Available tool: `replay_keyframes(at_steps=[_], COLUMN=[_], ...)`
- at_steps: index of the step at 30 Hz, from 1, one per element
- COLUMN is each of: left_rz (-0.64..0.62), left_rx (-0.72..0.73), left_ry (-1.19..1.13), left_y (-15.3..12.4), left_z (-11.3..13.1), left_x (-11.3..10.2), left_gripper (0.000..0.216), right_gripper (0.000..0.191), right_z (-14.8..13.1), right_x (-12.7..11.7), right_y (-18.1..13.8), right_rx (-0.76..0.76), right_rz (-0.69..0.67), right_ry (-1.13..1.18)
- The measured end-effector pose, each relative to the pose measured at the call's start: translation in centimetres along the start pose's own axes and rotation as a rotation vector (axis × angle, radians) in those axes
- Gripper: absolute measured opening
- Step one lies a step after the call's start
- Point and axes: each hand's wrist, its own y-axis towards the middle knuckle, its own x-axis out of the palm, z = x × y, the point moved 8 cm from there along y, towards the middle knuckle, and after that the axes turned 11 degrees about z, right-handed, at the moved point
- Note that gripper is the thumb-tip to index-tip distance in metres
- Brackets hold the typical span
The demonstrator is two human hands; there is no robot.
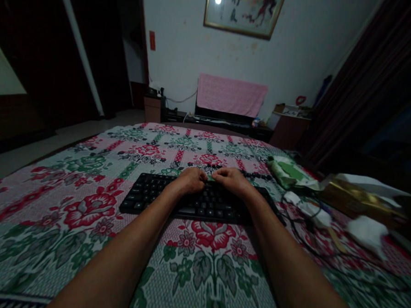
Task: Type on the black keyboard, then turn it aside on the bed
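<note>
A black keyboard (148, 194) lies on a bed with a red and green flowered cover (86, 203). Both my hands rest over its far middle edge. My left hand (190, 180) and my right hand (232, 179) have their fingers curled and almost touch each other. Between the fingertips shows a small pale green thing (210, 177) that I cannot make out.
At the right of the bed lie a green and white packet (289, 172), a white charger with dark cables (309, 210), a gold box (358, 199) and white tissue (367, 231). Beyond the bed stands a low cabinet with a pink cloth (231, 94).
</note>
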Motion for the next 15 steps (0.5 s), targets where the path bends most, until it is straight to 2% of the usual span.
replay_keyframes(at_steps=[3, 8, 11, 15], left_rz=[0.008, -0.017, -0.024, -0.021], left_rx=[-0.007, -0.088, -0.104, -0.122], left_ry=[-0.050, -0.133, -0.173, -0.201], left_y=[0.0, 0.3, 0.6, 0.7], left_z=[0.0, -1.3, -1.8, -2.3], left_x=[0.2, 1.0, 1.4, 1.6], left_gripper=[0.030, 0.031, 0.030, 0.031], right_gripper=[0.025, 0.023, 0.024, 0.025], right_z=[2.7, 5.8, 6.0, 4.7], right_x=[-2.8, -5.1, -4.6, -3.0], right_y=[0.5, 0.4, 0.8, 1.7], right_rx=[0.054, 0.149, 0.138, 0.013], right_rz=[0.184, 0.340, 0.331, 0.236], right_ry=[-0.181, -0.327, -0.381, -0.568])
